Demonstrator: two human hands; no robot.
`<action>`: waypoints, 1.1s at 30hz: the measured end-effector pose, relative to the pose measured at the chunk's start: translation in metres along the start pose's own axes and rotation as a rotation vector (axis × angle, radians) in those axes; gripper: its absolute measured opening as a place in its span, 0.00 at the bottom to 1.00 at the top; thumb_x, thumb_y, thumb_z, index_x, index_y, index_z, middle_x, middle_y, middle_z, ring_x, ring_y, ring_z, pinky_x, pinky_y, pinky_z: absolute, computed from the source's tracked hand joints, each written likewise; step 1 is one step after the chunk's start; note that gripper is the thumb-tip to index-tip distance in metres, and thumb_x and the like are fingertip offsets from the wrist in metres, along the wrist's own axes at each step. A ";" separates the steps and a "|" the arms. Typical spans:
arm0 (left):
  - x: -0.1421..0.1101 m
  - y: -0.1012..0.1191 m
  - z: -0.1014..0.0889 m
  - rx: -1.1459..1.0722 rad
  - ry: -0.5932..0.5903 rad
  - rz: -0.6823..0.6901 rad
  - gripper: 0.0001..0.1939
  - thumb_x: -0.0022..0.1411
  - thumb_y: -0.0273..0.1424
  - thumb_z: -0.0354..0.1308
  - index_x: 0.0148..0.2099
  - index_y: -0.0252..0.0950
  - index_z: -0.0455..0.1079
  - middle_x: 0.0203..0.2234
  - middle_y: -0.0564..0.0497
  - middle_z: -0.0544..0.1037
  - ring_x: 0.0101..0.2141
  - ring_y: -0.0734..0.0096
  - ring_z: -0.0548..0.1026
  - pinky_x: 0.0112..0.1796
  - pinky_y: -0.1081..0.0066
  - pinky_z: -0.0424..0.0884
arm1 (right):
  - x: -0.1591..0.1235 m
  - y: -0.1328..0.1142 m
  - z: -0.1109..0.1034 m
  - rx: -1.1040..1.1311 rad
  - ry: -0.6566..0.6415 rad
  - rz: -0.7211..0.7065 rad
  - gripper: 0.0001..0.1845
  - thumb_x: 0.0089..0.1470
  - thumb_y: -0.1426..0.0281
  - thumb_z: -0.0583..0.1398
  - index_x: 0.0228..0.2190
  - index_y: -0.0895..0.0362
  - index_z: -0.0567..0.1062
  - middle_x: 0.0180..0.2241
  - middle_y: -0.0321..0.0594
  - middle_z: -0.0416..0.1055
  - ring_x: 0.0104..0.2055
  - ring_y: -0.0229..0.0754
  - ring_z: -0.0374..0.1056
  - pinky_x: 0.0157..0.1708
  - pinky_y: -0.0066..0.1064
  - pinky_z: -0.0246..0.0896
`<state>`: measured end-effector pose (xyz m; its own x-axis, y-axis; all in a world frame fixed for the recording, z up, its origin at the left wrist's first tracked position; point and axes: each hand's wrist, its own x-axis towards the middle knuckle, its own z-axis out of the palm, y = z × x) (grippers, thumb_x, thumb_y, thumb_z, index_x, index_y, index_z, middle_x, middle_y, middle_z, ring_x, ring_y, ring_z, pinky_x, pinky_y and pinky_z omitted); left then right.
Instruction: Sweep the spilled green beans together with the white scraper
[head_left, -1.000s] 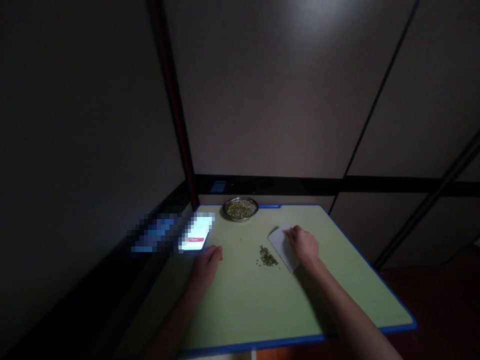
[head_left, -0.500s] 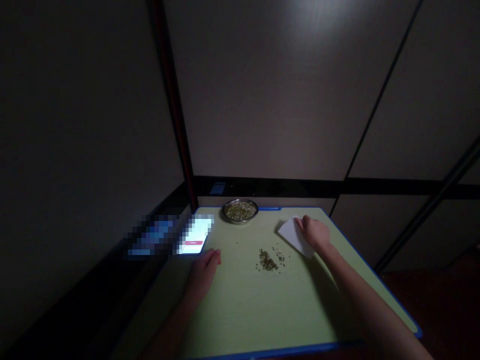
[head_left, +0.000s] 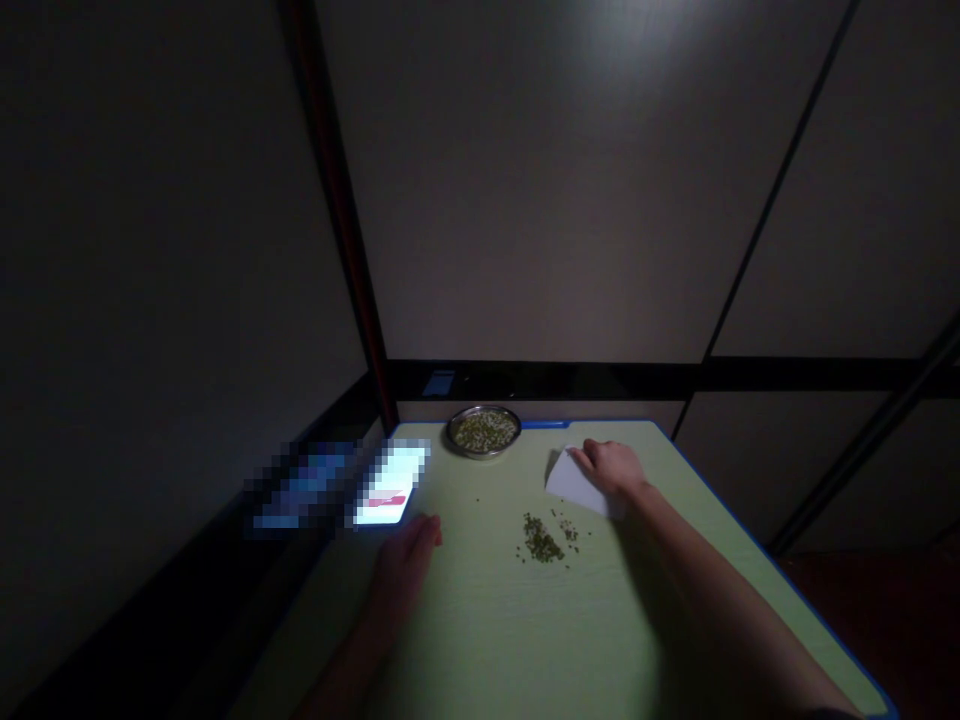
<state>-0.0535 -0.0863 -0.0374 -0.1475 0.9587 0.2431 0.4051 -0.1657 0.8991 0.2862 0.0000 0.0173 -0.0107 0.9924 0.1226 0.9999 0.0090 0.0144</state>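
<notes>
My right hand (head_left: 613, 467) is closed on a white card (head_left: 571, 484), holding it edge-down on the green table (head_left: 495, 620), just right of and beyond a small heap of green beans (head_left: 541, 540). A few loose beans lie between the heap and the card. My left hand (head_left: 407, 558) rests flat on the table with fingers stretched out, near a lit phone (head_left: 388, 485). A metal bowl (head_left: 484, 431) of beans stands at the table's far edge.
The table has a blue rim and stands in a dim corner against grey wall panels. A dark red post (head_left: 341, 220) rises behind the far left corner. A blurred-out object (head_left: 296, 490) lies left of the phone.
My right hand drew the card away from the bean heap toward the far right, then shifted slightly back left. The left hand stayed put. A few beans now lie scattered right of the heap.
</notes>
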 end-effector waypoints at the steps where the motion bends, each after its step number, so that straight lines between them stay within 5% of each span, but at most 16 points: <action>1: 0.000 0.000 0.000 0.002 -0.004 0.001 0.18 0.56 0.45 0.49 0.23 0.38 0.62 0.15 0.58 0.59 0.19 0.73 0.58 0.20 0.74 0.53 | -0.001 0.001 0.001 0.000 -0.007 -0.017 0.37 0.59 0.45 0.36 0.38 0.55 0.74 0.37 0.50 0.76 0.39 0.48 0.72 0.36 0.33 0.57; 33: 0.005 0.009 -0.002 0.067 -0.022 0.037 0.17 0.56 0.44 0.48 0.22 0.39 0.61 0.14 0.57 0.59 0.20 0.71 0.60 0.23 0.72 0.55 | -0.083 -0.010 -0.016 0.014 -0.008 -0.070 0.34 0.61 0.47 0.38 0.36 0.54 0.73 0.34 0.47 0.77 0.36 0.45 0.72 0.33 0.30 0.54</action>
<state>-0.0526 -0.0835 -0.0273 -0.1122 0.9572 0.2669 0.4696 -0.1856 0.8632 0.2769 -0.0845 0.0232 -0.0811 0.9901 0.1142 0.9967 0.0806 0.0089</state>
